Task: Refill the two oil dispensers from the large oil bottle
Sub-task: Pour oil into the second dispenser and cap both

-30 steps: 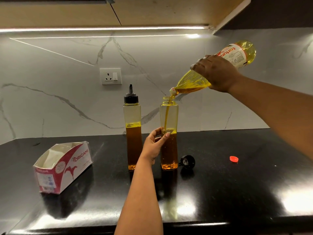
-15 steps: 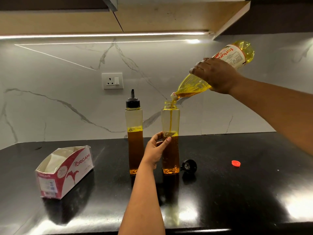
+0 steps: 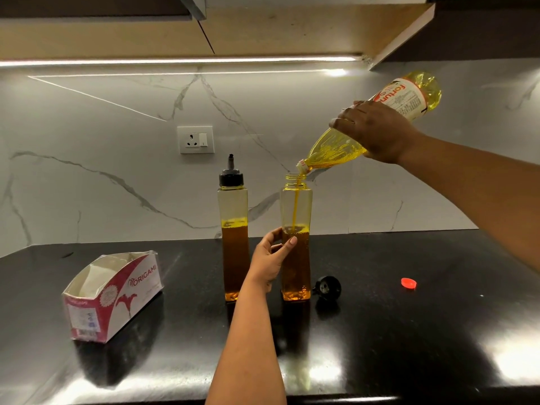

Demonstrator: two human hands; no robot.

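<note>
Two tall clear oil dispensers stand on the black counter (image 3: pixel 409 346). The left dispenser (image 3: pixel 233 206) wears its black spout cap and is about half full. The right dispenser (image 3: pixel 296 206) is uncapped; my left hand (image 3: pixel 270 258) grips its middle. My right hand (image 3: pixel 377 131) holds the large oil bottle (image 3: pixel 336 149) tilted, neck down over the open mouth. A thin stream of yellow oil (image 3: pixel 295 206) runs into the right dispenser. Its black spout cap (image 3: pixel 328 287) lies just right of it. The bottle's red cap (image 3: pixel 408 283) lies further right.
An opened red and white tissue box (image 3: pixel 112 296) lies on the counter at the left. A wall socket (image 3: pixel 195 139) is set in the marble backsplash. Wooden cabinets (image 3: pixel 263 33) hang overhead with a light strip beneath.
The oil level in the right dispenser has risen slightly. Both hands keep their hold. The view has shifted a little, so everything sits lower in the frame.
</note>
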